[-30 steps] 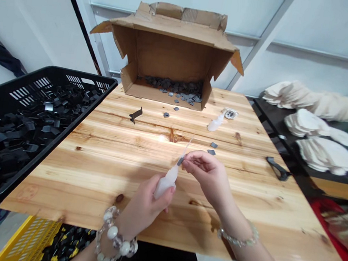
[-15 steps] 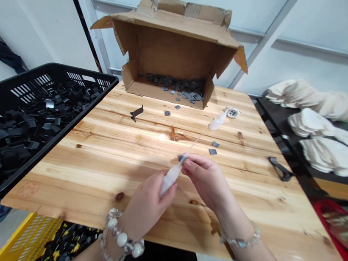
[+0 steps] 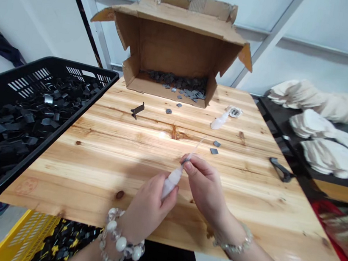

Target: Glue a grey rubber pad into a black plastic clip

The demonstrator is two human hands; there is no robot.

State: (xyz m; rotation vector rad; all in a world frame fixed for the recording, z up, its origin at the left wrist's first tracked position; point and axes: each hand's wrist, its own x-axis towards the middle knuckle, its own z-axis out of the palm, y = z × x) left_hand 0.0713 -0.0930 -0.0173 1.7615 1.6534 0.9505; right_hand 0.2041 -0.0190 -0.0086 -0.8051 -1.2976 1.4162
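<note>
My left hand [image 3: 147, 206] is wrapped round a small translucent squeeze bottle [image 3: 171, 179] with a long thin nozzle that points up and away. My right hand [image 3: 206, 188] pinches a small grey square piece [image 3: 186, 162] against the base of the nozzle. Both hands hover over the near middle of the wooden table [image 3: 109, 160]. Two more grey square pieces [image 3: 215, 147] lie just beyond my right hand. A second squeeze bottle [image 3: 220, 122] lies farther back on the table.
An open cardboard box [image 3: 175, 49] with many grey pieces stands at the table's far edge. A black crate [image 3: 18, 114] of black clips sits at the left. A black clip [image 3: 137, 110] and a black tool [image 3: 279, 168] lie on the table. White pads [image 3: 321, 133] are stacked right.
Both hands with the bottle have shifted slightly toward me and lower. My right fingers have closed tighter on the grey piece at the nozzle. The view has tilted a little.
</note>
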